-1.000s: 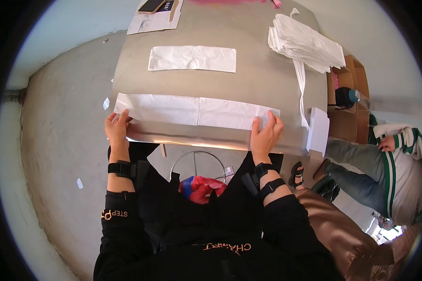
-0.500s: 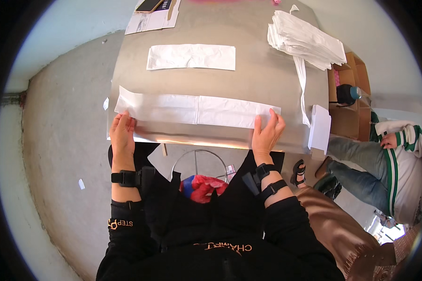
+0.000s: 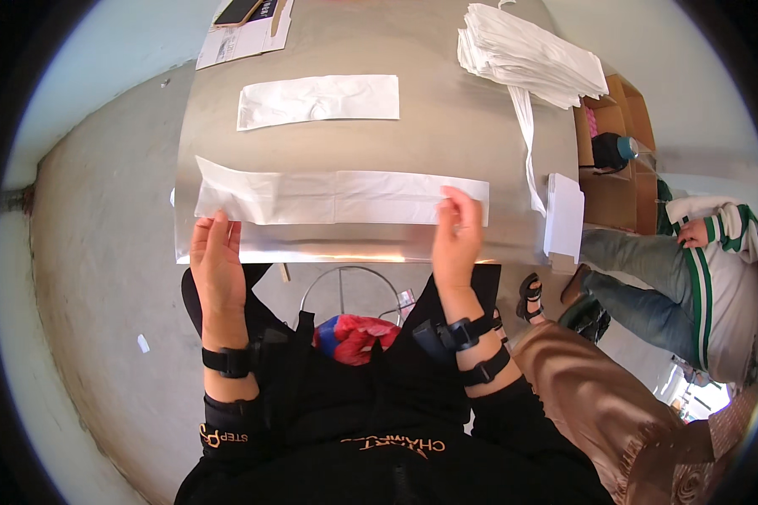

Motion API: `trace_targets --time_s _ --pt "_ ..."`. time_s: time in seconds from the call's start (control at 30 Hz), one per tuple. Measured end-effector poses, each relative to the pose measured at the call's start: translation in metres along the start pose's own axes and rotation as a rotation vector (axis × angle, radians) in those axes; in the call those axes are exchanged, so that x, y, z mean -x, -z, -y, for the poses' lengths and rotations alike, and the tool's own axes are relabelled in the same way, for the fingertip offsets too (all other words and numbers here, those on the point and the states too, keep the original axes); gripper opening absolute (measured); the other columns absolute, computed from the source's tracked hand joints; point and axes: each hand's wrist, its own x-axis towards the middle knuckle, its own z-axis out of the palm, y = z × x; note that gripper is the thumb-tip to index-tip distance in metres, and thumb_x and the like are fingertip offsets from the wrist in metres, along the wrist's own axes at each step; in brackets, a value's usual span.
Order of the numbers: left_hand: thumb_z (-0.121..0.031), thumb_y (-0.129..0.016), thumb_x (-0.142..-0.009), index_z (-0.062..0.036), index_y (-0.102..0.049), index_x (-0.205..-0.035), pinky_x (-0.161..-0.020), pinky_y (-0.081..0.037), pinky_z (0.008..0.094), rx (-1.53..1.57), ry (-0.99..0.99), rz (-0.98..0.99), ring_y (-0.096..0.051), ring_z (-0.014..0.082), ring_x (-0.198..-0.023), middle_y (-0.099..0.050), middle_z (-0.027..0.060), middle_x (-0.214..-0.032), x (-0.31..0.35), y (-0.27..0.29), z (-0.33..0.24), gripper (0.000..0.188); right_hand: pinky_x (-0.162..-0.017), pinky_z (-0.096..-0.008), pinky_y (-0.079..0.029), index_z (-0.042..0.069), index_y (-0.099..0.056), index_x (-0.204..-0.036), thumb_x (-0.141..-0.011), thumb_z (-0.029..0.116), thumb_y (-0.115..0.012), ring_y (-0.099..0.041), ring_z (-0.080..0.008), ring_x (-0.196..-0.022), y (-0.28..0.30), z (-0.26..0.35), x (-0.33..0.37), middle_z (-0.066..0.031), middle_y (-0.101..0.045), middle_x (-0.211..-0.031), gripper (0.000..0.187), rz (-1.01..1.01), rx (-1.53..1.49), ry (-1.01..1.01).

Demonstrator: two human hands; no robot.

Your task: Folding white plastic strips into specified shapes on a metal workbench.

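A long white folded strip (image 3: 303, 198), thin like paper or soft film, lies across the near part of the metal table, with a crease near its middle and its left end raised. My left hand (image 3: 219, 265) grips that end's near edge between thumb and fingers. Over the right part of the strip is my right hand (image 3: 457, 244), its fingers loosely bent and a little apart, holding nothing that shows. A shorter white folded piece (image 3: 320, 101) lies farther back. At the far right is a pile of similar white pieces (image 3: 531, 55), with a narrow white band (image 3: 524, 143) trailing toward me.
A white stack or box (image 3: 563, 215) stands at the table's right edge. A phone (image 3: 237, 11) rests on a white carton (image 3: 244, 42) at the far left. Right of the table are a cardboard shelf (image 3: 619, 194), a dark bottle (image 3: 611, 151) and a seated person (image 3: 648, 261).
My right hand has moved left along the strip, its fingers more bent. My left hand stays at the left end. The strip lies straighter, and the whole view has shifted slightly.
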Motion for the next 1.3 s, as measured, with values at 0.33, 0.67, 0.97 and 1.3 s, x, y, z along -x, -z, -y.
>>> trace_targets --time_s 0.33,0.67,0.97,1.3 --pt "-0.004 -0.058 -0.087 -0.0021 -0.057 -0.098 -0.08 -0.04 0.0209 -0.342 -0.137 0.129 -0.051 0.0067 -0.088 -0.057 0.0027 -0.108 0.043 -0.041 0.022 0.011 -0.064 -0.0236 -0.044 0.005 -0.057 -0.104 -0.088 0.018 -0.058 -0.056 -0.0142 -0.082 -0.05 0.066 0.046 -0.0069 -0.053 -0.094 0.021 0.462 -0.535 -0.332" --pt "0.0 -0.066 -0.076 -0.0053 -0.063 -0.091 -0.083 -0.043 0.0298 -0.851 -0.448 0.113 -0.054 0.0196 -0.094 -0.055 0.0072 -0.1 0.054 -0.042 0.043 0.016 -0.069 -0.0268 -0.047 -0.006 -0.052 -0.106 -0.084 0.03 -0.063 -0.058 -0.017 -0.085 -0.067 0.079 0.039 -0.0135 -0.057 -0.096 0.044 0.454 -0.641 -0.419" --pt "0.0 -0.064 -0.078 -0.0077 -0.063 -0.094 -0.076 -0.041 0.026 -0.905 -0.5 0.145 -0.052 0.016 -0.095 -0.056 0.0057 -0.101 0.055 -0.039 0.043 0.018 -0.066 -0.0243 -0.047 -0.005 -0.056 -0.102 -0.085 0.012 -0.058 -0.06 -0.0118 -0.076 -0.072 0.082 0.037 -0.0086 -0.061 -0.091 0.024 0.435 -0.47 -0.389" --pt "-0.002 -0.065 -0.078 -0.0046 -0.056 -0.1 -0.076 -0.039 0.0257 -0.943 -0.455 0.138 -0.052 0.0135 -0.092 -0.056 0.0026 -0.098 0.061 -0.03 0.041 0.024 -0.058 -0.0304 -0.046 -0.001 -0.059 -0.089 -0.082 0.011 -0.061 -0.061 -0.0204 -0.069 -0.076 0.095 0.039 -0.0107 -0.058 -0.08 0.014 0.315 -0.41 -0.203"
